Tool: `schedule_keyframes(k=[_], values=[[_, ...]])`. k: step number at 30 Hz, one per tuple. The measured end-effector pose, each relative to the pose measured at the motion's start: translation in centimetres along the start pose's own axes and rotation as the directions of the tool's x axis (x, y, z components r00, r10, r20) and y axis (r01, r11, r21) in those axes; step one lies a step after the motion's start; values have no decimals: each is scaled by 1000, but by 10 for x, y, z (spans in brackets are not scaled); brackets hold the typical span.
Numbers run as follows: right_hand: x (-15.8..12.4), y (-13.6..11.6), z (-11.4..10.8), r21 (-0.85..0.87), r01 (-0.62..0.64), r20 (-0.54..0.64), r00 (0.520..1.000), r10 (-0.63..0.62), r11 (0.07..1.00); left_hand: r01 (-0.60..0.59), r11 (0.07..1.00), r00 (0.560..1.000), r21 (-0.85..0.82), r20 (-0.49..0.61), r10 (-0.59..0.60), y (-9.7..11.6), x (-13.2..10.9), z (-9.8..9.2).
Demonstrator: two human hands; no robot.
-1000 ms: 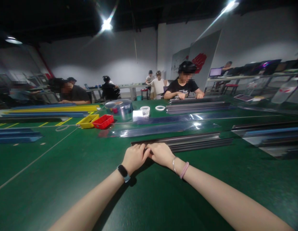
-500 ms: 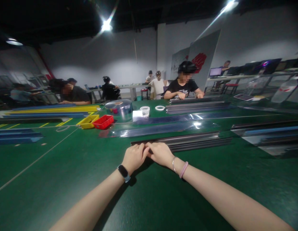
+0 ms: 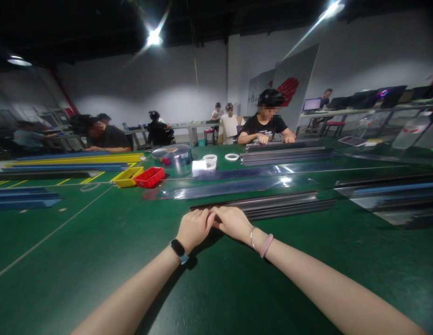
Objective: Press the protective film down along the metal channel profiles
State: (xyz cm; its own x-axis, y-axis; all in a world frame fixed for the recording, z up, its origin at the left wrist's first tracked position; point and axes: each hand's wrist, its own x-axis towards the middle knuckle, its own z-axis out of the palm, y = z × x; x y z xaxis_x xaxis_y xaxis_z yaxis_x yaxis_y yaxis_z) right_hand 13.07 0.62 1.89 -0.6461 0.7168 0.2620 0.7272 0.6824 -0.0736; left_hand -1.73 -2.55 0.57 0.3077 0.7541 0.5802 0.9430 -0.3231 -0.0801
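Observation:
A long dark profile strip [image 3: 282, 204] lies crosswise on the green table [image 3: 98, 260]. At its left end my left hand [image 3: 196, 228], with a dark watch on the wrist, has its fingers curled over the strip. My right hand [image 3: 232, 223], with a bracelet and a pink band, grips the same strip just to the right. Both hands are closed and touch at the thumbs and index fingers. The fingertips and the part of the strip under them are hidden. Clear plastic film [image 3: 230, 187] lies behind the strip.
A yellow bin [image 3: 127, 177] and a red bin [image 3: 150, 177] stand left of centre, near a film roll [image 3: 172, 156] and white rings [image 3: 232, 157]. More profiles [image 3: 405, 195] lie on the right. Across the table a person [image 3: 265, 125] handles other strips.

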Motion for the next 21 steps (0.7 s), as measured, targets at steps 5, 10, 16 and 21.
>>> schedule_keyframes(k=[5, 10, 16, 21], values=[[1, 1, 3, 17, -6, -4, 1000, 6, 1000, -1, 1000, 1000, -10, 6, 1, 0, 0, 1], [1, 2, 5, 10, 11, -21, 1000, -10, 1000, -21, 1000, 999, -5, 30, 21, 0, 1, 2], [1, 3, 6, 13, 26, -29, 999, -26, 1000, -32, 999, 999, -12, 20, 32, 0, 1, 2], [2, 4, 8, 40, 15, -42, 999, -13, 999, -32, 999, 999, -21, 8, 33, -1, 0, 2]])
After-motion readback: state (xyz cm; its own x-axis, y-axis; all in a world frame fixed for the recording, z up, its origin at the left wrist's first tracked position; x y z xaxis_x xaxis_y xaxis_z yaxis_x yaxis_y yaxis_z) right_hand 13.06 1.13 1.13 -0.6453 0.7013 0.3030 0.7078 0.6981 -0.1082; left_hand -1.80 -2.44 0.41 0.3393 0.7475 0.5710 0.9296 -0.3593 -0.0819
